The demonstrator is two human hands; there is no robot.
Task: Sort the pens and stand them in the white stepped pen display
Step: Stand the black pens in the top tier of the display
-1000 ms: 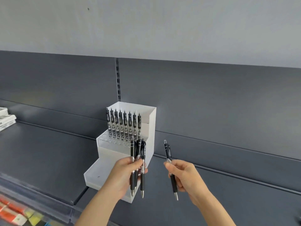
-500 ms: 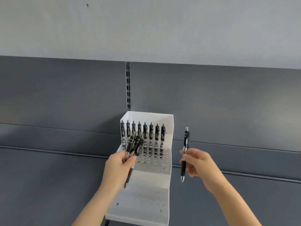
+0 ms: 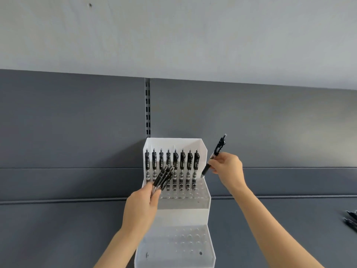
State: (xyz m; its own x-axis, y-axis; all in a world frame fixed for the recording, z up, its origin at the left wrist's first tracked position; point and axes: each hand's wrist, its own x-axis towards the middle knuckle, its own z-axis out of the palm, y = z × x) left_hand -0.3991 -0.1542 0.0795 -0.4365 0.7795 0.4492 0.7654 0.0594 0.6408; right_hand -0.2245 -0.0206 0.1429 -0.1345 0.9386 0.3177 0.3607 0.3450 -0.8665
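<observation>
Several black retractable pens (image 3: 163,177) are bunched in the left hand (image 3: 140,206), whose fingers (image 3: 155,197) curl round the lower barrels so the clip ends fan up and to the right, across the left part of the white stepped pen display (image 3: 183,206) on the dark grey shelf (image 3: 58,229). In the back row of its top step eight pens (image 3: 182,167) stand upright with clips facing forward; the holes in front of them and on the lower step look unfilled. Further right, the right hand (image 3: 228,171) pinches a single pen (image 3: 217,151) at mid-barrel, fingers closed on it, the pen tilted with its tip down at the display's right wall, above the right end of the top step. To seat it well, I would bring it upright first, aim the tip at the rightmost free hole of the next row, turn the clip forward to match, and lower it straight so it does not knock the standing row; the bundle is best held clear to the left. A few loose pens (image 3: 351,219) lie on the shelf at the far right edge.
</observation>
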